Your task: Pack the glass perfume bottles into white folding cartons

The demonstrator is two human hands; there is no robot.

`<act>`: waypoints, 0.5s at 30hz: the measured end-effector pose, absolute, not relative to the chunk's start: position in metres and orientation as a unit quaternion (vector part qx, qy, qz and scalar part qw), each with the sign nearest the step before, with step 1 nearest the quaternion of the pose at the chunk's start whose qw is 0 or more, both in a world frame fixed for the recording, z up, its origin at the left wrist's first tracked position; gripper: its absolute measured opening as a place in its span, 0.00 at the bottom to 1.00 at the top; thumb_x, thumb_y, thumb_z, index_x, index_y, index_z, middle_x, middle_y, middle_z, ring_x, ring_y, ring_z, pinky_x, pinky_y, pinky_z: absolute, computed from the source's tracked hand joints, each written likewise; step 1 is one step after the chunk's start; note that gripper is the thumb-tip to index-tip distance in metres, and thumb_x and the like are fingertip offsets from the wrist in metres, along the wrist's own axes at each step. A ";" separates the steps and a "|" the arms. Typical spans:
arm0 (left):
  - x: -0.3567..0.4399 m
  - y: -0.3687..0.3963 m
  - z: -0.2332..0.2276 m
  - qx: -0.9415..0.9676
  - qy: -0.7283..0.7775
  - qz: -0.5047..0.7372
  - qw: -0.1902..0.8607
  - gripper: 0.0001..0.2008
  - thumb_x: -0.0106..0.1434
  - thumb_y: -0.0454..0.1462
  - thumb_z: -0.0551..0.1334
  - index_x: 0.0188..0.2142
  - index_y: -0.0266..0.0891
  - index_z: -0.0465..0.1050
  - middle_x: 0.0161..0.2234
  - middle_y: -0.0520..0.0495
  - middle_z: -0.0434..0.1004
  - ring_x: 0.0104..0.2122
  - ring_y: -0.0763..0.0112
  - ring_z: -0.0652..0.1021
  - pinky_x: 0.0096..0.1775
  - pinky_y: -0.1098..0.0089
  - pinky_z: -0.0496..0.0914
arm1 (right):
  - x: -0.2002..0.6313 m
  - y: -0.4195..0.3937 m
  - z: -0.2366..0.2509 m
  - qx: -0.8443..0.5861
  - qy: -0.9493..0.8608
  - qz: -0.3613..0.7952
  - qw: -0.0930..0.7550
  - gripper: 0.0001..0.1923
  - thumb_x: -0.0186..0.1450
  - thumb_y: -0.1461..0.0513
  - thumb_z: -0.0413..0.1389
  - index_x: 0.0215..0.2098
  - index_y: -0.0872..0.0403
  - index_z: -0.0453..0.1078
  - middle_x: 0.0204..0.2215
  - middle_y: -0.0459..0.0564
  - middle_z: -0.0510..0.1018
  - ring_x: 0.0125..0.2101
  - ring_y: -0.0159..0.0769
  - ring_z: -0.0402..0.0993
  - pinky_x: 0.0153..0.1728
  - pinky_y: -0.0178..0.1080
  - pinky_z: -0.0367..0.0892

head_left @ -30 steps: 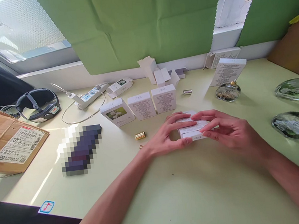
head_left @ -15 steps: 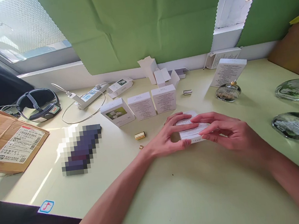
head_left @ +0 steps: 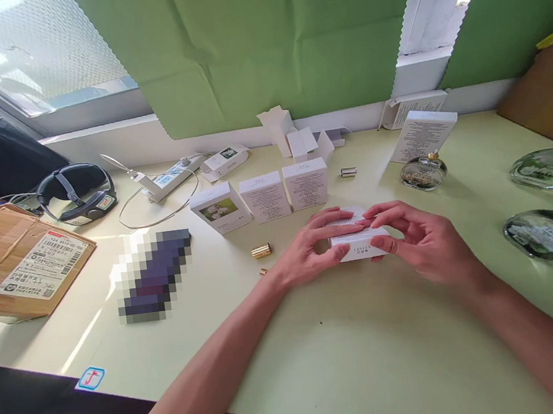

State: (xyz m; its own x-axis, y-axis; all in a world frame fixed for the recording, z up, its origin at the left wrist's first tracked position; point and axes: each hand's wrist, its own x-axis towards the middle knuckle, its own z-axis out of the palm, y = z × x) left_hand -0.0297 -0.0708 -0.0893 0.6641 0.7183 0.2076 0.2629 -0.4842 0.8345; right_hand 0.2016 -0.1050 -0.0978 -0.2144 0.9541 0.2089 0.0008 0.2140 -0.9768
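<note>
A small white printed carton [head_left: 357,248] is held between both hands, its lettered end face turned toward me. My left hand [head_left: 314,246] grips its left side, thumb on the near face and fingers over the top. On the other side, my right hand [head_left: 422,239] has its thumb on the near right corner and its fingers bent over the top. Fingers hide much of the carton's upper face. Beyond it stand three white cartons in a row: one with a flower picture [head_left: 221,208] and two with printed text [head_left: 265,198] [head_left: 307,186].
Perfume bottles [head_left: 423,172] [head_left: 549,168] [head_left: 552,237] lie on the right. A gold cap [head_left: 262,251] and a silver cap [head_left: 348,172] rest near the cartons. Leftward are a pixelated dark object [head_left: 156,275], a power strip [head_left: 175,177], a headset [head_left: 76,194] and a cardboard box [head_left: 21,262].
The carton has tilted so its lettered end face shows more. My right thumb has come onto that near face. The whole view has shifted slightly.
</note>
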 end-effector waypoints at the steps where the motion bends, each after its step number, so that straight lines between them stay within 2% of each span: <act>1: -0.029 -0.072 -0.089 0.811 0.311 0.277 0.410 0.19 0.68 0.49 0.58 0.57 0.55 0.71 0.66 0.53 0.59 0.69 0.57 0.55 0.66 0.54 0.54 | 0.201 -0.105 -0.097 -0.393 -0.605 0.486 0.494 0.08 0.62 0.59 0.65 0.40 0.47 0.76 0.49 0.50 0.71 0.48 0.43 0.74 0.33 0.39 0.81; 3: -0.027 -0.075 -0.087 0.807 0.336 0.261 0.410 0.25 0.63 0.52 0.62 0.59 0.55 0.69 0.69 0.51 0.50 0.70 0.54 0.50 0.67 0.53 0.54 | 0.200 -0.106 -0.096 -0.395 -0.605 0.470 0.506 0.07 0.62 0.59 0.64 0.39 0.46 0.76 0.48 0.49 0.71 0.47 0.42 0.75 0.32 0.39 0.82; 5: -0.025 -0.078 -0.086 0.796 0.369 0.251 0.409 0.37 0.57 0.55 0.67 0.63 0.54 0.61 0.70 0.48 0.44 0.69 0.52 0.49 0.66 0.50 0.54 | 0.201 -0.106 -0.094 -0.395 -0.604 0.459 0.518 0.06 0.63 0.60 0.63 0.39 0.46 0.76 0.49 0.49 0.71 0.47 0.43 0.75 0.31 0.39 0.82; 7: -0.024 -0.079 -0.085 0.775 0.406 0.257 0.410 0.43 0.57 0.56 0.66 0.66 0.54 0.52 0.69 0.44 0.44 0.69 0.50 0.51 0.65 0.48 0.54 | 0.203 -0.106 -0.094 -0.390 -0.601 0.463 0.522 0.06 0.63 0.60 0.63 0.39 0.46 0.76 0.49 0.50 0.71 0.48 0.44 0.75 0.30 0.40 0.82; 10: -0.026 -0.077 -0.086 0.757 0.424 0.265 0.421 0.42 0.59 0.55 0.64 0.67 0.52 0.48 0.67 0.42 0.47 0.67 0.48 0.56 0.64 0.47 0.57 | 0.204 -0.105 -0.095 -0.380 -0.607 0.478 0.509 0.07 0.64 0.59 0.62 0.41 0.45 0.76 0.52 0.51 0.70 0.53 0.47 0.72 0.31 0.40 0.81; 12: -0.029 -0.074 -0.089 0.759 0.413 0.273 0.423 0.45 0.57 0.55 0.67 0.67 0.51 0.48 0.66 0.41 0.49 0.65 0.48 0.58 0.63 0.48 0.58 | 0.206 -0.103 -0.100 -0.393 -0.607 0.484 0.493 0.14 0.64 0.58 0.63 0.48 0.43 0.73 0.59 0.50 0.66 0.59 0.48 0.67 0.35 0.40 0.80; 15: -0.031 -0.071 -0.095 0.754 0.388 0.308 0.431 0.48 0.54 0.52 0.70 0.67 0.49 0.47 0.66 0.40 0.50 0.64 0.50 0.60 0.64 0.51 0.58 | 0.212 -0.097 -0.111 -0.438 -0.612 0.488 0.442 0.33 0.61 0.56 0.66 0.62 0.40 0.61 0.68 0.50 0.57 0.66 0.47 0.55 0.52 0.45 0.73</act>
